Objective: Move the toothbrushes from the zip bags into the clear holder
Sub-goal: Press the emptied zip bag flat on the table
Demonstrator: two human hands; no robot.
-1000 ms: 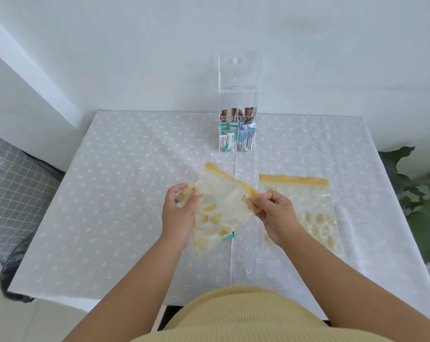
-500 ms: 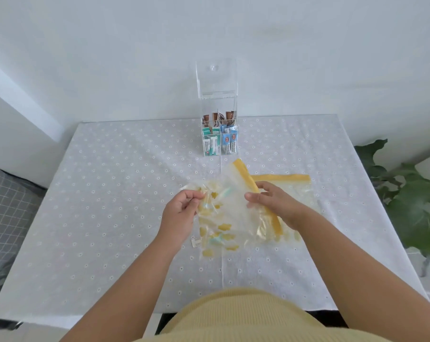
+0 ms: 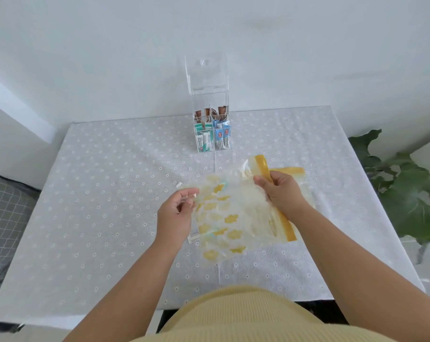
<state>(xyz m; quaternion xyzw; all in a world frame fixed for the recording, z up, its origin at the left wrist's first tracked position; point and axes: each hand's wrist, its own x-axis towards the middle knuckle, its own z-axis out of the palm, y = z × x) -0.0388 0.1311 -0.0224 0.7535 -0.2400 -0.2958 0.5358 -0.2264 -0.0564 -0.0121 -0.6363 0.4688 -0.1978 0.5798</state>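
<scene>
I hold a clear zip bag point(image 3: 230, 215) with yellow flower prints and a yellow zip strip above the table. My right hand point(image 3: 282, 193) pinches it by the zip strip. My left hand point(image 3: 177, 213) grips a wrapped toothbrush point(image 3: 193, 238) at the bag's left edge; white ends of the wrapper stick out above and below the hand. A teal shape shows faintly inside the bag. A second zip bag point(image 3: 298, 174) lies flat on the table, mostly hidden behind my right hand. The clear holder point(image 3: 210, 117) stands at the table's back edge, lid up, with wrapped packets in its compartments.
The table point(image 3: 105, 206) wears a grey cloth with small white flowers. A white wall rises just behind the holder. A green plant point(image 3: 406, 193) stands off the right edge. A grey checked surface point(image 3: 4, 213) lies beyond the left edge.
The bag has turned so its zip strip now runs down the right side. My left hand went from pinching the bag to gripping a wrapped toothbrush at its left edge. The view shifted.
</scene>
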